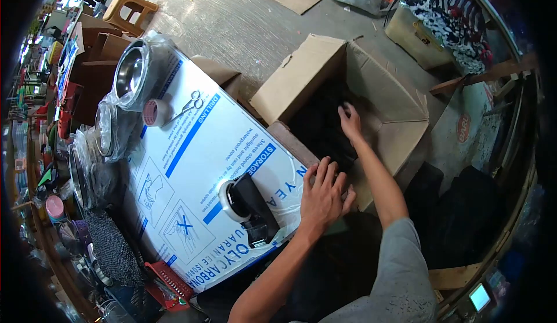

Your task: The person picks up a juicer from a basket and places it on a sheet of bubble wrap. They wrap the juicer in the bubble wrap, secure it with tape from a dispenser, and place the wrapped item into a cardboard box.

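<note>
An open cardboard box (400,85) stands beside a table topped with a white and blue printed sheet (191,189). Dark items (319,120) lie inside the box. My right hand (349,121) reaches into it, fingers bent over the dark items; whether it grips any is unclear. At the table's edge, my left hand (326,194) rests near the box's near side with its fingers spread and holds nothing visible. A black tape dispenser (255,213) with a roll of tape sits on the sheet, left of my left hand.
Scissors (188,108), a tape roll (155,113) and plastic-wrapped metal bowls (130,73) lie at the table's far end. A red basket (168,285) is at its near left. Beyond are a plastic stool (129,13) and a yellowish container (415,39) with patterned cloth.
</note>
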The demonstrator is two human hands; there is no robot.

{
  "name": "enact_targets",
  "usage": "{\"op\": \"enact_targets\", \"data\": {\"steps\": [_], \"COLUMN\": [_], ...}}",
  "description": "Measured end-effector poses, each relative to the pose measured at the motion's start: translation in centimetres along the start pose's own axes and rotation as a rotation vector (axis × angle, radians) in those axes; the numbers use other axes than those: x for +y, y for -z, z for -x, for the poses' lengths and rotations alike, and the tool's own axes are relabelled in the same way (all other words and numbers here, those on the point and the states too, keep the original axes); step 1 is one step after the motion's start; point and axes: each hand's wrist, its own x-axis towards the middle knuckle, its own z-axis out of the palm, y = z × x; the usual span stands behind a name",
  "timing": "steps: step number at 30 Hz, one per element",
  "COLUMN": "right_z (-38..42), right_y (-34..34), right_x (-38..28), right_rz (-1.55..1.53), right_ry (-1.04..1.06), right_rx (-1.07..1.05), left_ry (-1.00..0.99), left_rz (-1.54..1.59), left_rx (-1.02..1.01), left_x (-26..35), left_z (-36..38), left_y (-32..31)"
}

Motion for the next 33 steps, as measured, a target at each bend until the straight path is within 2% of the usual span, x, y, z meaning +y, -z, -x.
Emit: {"op": "enact_targets", "data": {"steps": [2, 4, 6, 7, 8, 10, 11, 14, 16, 18, 20, 21, 22, 24, 25, 27, 28, 30, 32, 33], "right_z": [5.2, 10.9, 14.2, 16.9, 19.3, 25.0, 27.0, 32.9, 36.8, 41.7, 44.8, 45.5, 46.1, 46.8, 47.1, 47.8, 48.1, 49.1, 50.6, 51.5], "right_y": [2.2, 4.6, 5.2, 6.0, 6.8, 8.6, 8.0, 8.1, 7.3, 5.8, 5.7, 5.8, 5.7, 5.6, 5.7, 5.5, 5.5, 5.6, 5.7, 5.9], "right_x": [-2.7, -6.1, 0.0, 2.1, 2.9, -4.2, -4.9, -3.9, -3.9, -7.9, -12.9, -16.3, -18.1, -21.4, -23.3, -24.7, -24.4, -24.5, -25.2, -26.0], "right_rz": [-0.199, -0.243, -0.667, -0.522, -0.389, -0.207, -0.204, -0.256, -0.286, -0.041, 0.101, 0.196, 0.197, 0.34, 0.408, 0.445, 0.488, 0.546, 0.734, 0.797], "right_ry": [-0.054, -0.171, -0.023, 0.125, 0.282, 0.138, 0.169, -0.003, -0.123, -0.052, -0.02, 0.085, 0.098, 0.481, 0.552, 0.607, 0.636, 0.605, 0.543, 0.517], "right_rx": [-0.14, -0.271, -0.433, -0.374, -0.297, -0.176, -0.181, -0.031, 0.065, 0.1, -0.229, -0.347, -0.357, -0.527, -0.604, -0.649, -0.695, -0.766, -0.852, -0.895], "left_ry": [-0.012, -0.001, -0.04, -0.03, -0.031, -0.158, -0.225, -0.338, -0.265, -0.105, 0.118, 0.247, 0.374, 0.488, 0.485, 0.657, 0.652, 0.917, 0.88, 0.998], "left_rz": [0.028, 0.053, 0.105, 0.174, 0.174, 0.275, 0.353, 0.514, 0.577, 0.707, 0.635, 0.655, 0.675, 0.606, 0.599, 0.586, 0.578, 0.655, 0.616, 0.7], "left_rx": [0.022, 0.022, 0.086, 0.016, 0.059, 0.03, 0.046, 0.014, 0.133, 0.184, 0.175, 0.173, 0.169, 0.21, 0.232, 0.317, 0.339, 0.32, 0.408, 0.424], "left_x": [-0.1, -0.4, -0.6, -0.7, -1.0, -1.4, -1.3, -1.2, -2.3, -4.7, -7.4, -8.8, -10.2, -12.1, -12.4, -12.6, -12.9, -13.9, -13.7, -13.3], "left_z": [0.3, 0.5, 1.0, 1.2, 1.3, 2.4, 3.7, 11.2, 17.1, 24.0, 31.0, 34.6, 38.0, 43.2, 44.8, 47.4, 49.1, 51.9, 53.1, 53.7], "left_y": [0.1, 0.4, 0.3, 0.7, 1.0, 1.2, 1.0, 4.7, 7.0, 9.3, 11.9, 12.5, 12.9, 15.0, 16.1, 18.3, 18.4, 17.8, 19.2, 19.8]}}
